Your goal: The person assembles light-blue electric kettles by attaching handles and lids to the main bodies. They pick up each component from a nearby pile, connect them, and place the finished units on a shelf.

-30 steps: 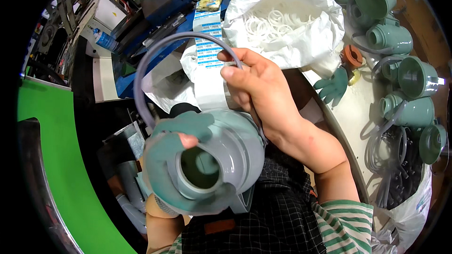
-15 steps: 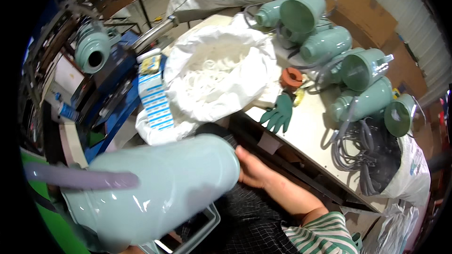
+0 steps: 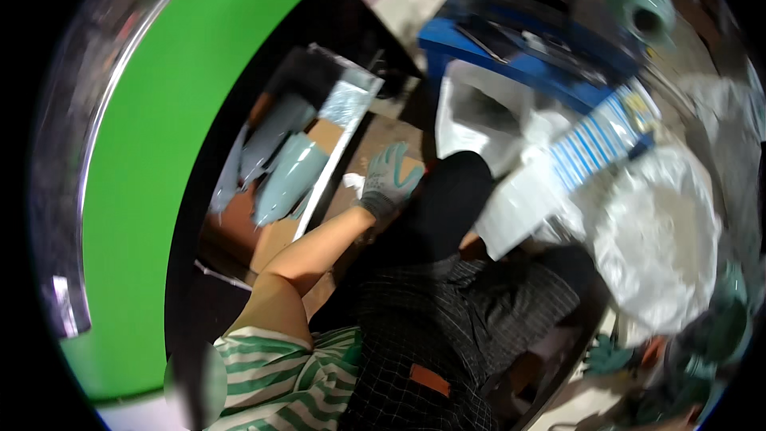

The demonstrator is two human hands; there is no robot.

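A metal-edged bin (image 3: 337, 161) and dark knee (image 3: 459, 183) flank the left hand (image 3: 388, 181) — fingers apart; right hand's (image 3: 685, 421) grip unclear.

Gloved left hand (image 3: 391, 179): blurred; palm hidden from me.
Label strip (image 3: 591, 148): printing too smeared for me to read.
White sack (image 3: 650, 315): contents blurred past my counting.
Green vessels (image 3: 730, 327): indistinct, lost at the dark rim.
Striped sleeve (image 3: 271, 371): cut by lower edge.
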